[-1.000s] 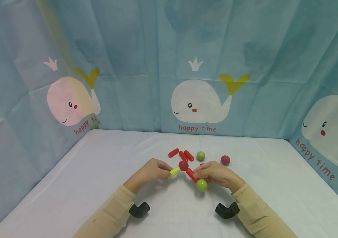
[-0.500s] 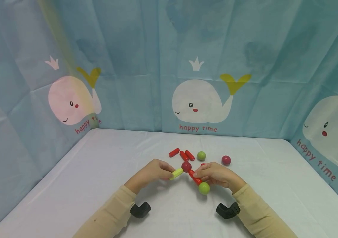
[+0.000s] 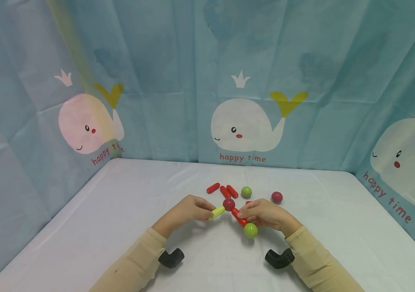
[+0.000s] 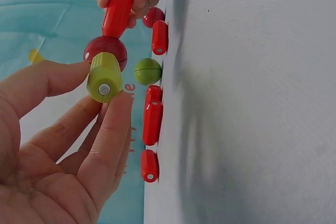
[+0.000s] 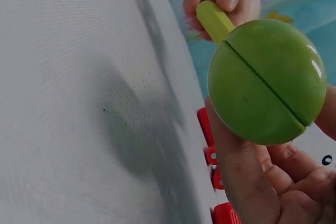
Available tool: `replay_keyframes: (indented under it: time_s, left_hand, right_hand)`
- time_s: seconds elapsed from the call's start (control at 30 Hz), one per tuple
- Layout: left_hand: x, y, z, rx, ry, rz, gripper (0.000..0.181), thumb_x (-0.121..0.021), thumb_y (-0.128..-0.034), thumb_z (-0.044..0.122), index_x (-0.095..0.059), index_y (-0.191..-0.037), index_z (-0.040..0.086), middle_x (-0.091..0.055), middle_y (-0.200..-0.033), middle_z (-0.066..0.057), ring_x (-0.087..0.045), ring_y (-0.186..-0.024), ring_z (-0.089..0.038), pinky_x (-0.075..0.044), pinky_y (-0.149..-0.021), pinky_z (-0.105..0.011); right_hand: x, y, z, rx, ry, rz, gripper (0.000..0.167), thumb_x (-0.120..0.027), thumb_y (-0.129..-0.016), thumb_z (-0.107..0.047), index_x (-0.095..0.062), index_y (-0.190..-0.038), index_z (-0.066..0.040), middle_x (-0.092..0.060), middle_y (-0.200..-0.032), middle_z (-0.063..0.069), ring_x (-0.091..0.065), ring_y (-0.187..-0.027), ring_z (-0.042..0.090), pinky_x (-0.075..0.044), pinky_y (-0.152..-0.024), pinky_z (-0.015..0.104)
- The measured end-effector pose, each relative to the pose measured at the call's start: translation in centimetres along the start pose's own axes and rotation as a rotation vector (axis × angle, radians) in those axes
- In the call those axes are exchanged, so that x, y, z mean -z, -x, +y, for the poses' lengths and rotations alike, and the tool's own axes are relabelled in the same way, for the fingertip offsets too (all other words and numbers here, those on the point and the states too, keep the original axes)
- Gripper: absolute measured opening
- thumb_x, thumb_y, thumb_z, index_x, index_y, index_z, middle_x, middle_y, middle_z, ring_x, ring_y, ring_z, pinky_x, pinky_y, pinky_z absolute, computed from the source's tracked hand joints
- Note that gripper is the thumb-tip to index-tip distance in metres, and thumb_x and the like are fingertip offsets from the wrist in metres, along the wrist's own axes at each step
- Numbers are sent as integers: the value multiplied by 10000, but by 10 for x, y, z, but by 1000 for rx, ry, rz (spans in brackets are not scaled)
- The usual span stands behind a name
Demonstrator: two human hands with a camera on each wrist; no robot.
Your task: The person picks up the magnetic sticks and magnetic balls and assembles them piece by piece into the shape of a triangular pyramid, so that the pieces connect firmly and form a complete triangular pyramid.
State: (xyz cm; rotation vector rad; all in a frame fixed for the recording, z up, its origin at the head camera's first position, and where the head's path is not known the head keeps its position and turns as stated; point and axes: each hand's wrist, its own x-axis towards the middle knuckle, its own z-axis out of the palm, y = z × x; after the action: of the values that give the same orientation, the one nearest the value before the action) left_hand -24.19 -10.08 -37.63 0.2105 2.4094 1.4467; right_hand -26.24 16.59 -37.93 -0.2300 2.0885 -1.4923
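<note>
My left hand [image 3: 189, 212] pinches a yellow-green rod [image 3: 217, 212] between thumb and fingers; its upper end meets a dark red ball [image 3: 229, 204]. A red rod [image 3: 239, 217] runs from that ball down to a green ball [image 3: 250, 230], and my right hand [image 3: 267, 215] grips this rod. In the left wrist view the yellow-green rod [image 4: 104, 80] shows a metal disc in its free end, in front of the red ball [image 4: 94, 49]. The green ball [image 5: 266, 82] covers the red rod in the right wrist view.
Behind the hands on the white table [image 3: 138, 182] lie several red rods [image 3: 213, 187], a green ball [image 3: 246, 192] and a red ball [image 3: 277, 197]. One more red rod is partly hidden behind my right hand. A whale-printed curtain [image 3: 163, 121] stands around the table.
Compared with a second ago, the joined rods and balls sit slightly further right and lower. The yellow-green rod now touches the red ball from a slightly shifted position; both grips are unchanged.
</note>
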Motion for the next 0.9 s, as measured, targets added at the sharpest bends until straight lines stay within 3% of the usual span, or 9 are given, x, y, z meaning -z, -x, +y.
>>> replay_keyframes:
  time_s: [0.27, 0.53, 0.9]
  left_hand:
    - [-2, -1, -2, 10, -17, -6, 233, -760, -841, 181, -761, -1062, 108, -728, -1016, -17, -651, -840, -146, -536, -831, -350]
    - [-4, -4, -6, 69, -69, 7, 208, -771, -835, 170, -768, -1039, 126, -717, -1009, -13, -638, -868, -156, -558, -832, -335]
    - [-7, -12, -8, 122, -139, 43, 176, -795, -809, 168, -783, -982, 146, -727, -951, 9, -604, -853, -155, -543, -769, -290]
  right_hand:
    - [-1, -2, 2, 2, 8, 2, 306, -722, -903, -256, -737, -1063, 4, -723, -897, -10, -631, -772, 125, -557, -724, 233]
    - [-4, -4, 5, -7, 38, 21, 299, -722, -898, -212, -734, -1097, 10, -724, -922, -16, -602, -812, 133, -538, -722, 225]
    - [-7, -7, 8, 15, 75, 58, 275, -729, -876, -171, -742, -1076, 17, -682, -813, -63, -557, -764, 102, -482, -689, 218]
